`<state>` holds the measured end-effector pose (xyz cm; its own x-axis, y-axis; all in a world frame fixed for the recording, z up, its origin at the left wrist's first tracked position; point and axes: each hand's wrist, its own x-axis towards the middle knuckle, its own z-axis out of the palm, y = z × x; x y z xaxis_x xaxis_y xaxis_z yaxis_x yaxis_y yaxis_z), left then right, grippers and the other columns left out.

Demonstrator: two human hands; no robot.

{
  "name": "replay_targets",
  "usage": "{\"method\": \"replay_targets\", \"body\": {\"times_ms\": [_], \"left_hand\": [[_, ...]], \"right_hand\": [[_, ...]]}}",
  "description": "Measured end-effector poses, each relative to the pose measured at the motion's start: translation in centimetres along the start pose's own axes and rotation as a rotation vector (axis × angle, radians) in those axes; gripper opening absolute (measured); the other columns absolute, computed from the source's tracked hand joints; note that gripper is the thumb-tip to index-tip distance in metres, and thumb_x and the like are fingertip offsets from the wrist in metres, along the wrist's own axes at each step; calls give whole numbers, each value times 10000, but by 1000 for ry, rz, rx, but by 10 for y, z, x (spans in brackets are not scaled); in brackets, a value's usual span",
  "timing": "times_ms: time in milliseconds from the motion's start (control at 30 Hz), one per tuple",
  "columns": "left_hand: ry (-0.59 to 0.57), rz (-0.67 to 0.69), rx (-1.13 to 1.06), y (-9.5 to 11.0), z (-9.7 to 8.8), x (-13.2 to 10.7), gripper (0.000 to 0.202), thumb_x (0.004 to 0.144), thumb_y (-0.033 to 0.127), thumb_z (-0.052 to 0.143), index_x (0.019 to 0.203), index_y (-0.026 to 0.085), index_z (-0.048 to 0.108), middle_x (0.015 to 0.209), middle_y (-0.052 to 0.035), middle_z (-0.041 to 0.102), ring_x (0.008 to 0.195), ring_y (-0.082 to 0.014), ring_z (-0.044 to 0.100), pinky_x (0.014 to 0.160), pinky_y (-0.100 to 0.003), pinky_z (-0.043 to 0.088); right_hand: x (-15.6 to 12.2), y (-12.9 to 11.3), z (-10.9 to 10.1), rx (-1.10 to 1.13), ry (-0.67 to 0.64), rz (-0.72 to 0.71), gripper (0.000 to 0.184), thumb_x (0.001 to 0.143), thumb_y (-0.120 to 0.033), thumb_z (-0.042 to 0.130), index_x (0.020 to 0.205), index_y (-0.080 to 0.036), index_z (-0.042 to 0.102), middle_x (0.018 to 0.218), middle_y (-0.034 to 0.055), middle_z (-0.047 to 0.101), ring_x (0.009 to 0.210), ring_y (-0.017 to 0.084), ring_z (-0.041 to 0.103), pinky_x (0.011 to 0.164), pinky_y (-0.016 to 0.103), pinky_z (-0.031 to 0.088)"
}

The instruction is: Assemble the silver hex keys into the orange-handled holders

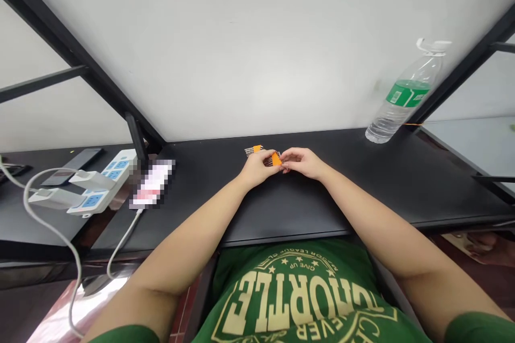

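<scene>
Over the middle of the black desk [277, 214], my left hand [257, 168] is closed on a small orange holder [276, 159] with thin metal rods in it. Thumb and fingers of my right hand [302, 163] are pinched together at the holder's right end; what lies between them is too small to make out. Just behind my left hand, a second orange holder [257, 148] lies on the desk, with several thin silvery rods sticking out to its left. My left fingers partly hide both pieces.
A large water bottle [408, 94] with a green label stands at the back right by the wall. To the left lie a charging phone [153, 185] with blurred screen, a white power strip [105, 181] with plugs and cables, and a dark phone [72, 166]. Black metal bars rise at both sides.
</scene>
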<state>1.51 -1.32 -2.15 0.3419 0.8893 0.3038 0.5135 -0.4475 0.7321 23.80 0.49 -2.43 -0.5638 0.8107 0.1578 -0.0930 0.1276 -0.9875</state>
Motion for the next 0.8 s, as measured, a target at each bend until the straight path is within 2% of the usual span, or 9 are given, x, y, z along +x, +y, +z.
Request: {"method": "replay_targets", "body": {"times_ms": [167, 367, 533, 667, 800], "left_hand": [[-3, 81, 148, 6, 2, -1, 253, 845, 420, 784, 980, 224, 696, 897, -14, 665, 821, -181, 599, 791, -319, 490], [73, 110, 289, 9, 7, -4, 320, 870, 363, 782, 1134, 214, 684, 979, -41, 678, 912, -206, 628, 865, -329, 499], [77, 54, 339, 12, 9, -4, 281, 878, 344, 761, 1123, 226, 693, 996, -47, 698, 944, -221, 647, 867, -334, 501], [92, -19, 374, 11, 7, -2, 248, 891, 389, 743, 1082, 237, 697, 986, -49, 713, 929, -233, 654, 835, -342, 494], [51, -10, 396, 3, 3, 0, 270, 882, 416, 755, 1075, 239, 693, 995, -54, 716, 919, -240, 654, 829, -348, 493]], "right_hand": [[2, 5, 5, -33, 96, 2, 365, 780, -467, 893, 846, -196, 656, 710, 14, 744, 605, 162, 706, 626, 308, 607], [5, 8, 14, -5, 223, 60, 434, 779, -542, 866, 859, -228, 577, 607, -38, 679, 512, 149, 660, 548, 275, 576], [7, 9, 15, 6, 268, 106, 440, 797, -568, 838, 870, -235, 560, 578, -44, 647, 498, 151, 650, 525, 269, 563], [7, 9, 12, -120, 224, 94, 327, 822, -404, 810, 944, -238, 555, 699, -41, 695, 556, 145, 677, 551, 263, 562], [5, 7, 11, -308, 203, 78, 213, 822, -196, 690, 979, -240, 553, 753, -64, 706, 569, 118, 661, 575, 235, 517]]}}
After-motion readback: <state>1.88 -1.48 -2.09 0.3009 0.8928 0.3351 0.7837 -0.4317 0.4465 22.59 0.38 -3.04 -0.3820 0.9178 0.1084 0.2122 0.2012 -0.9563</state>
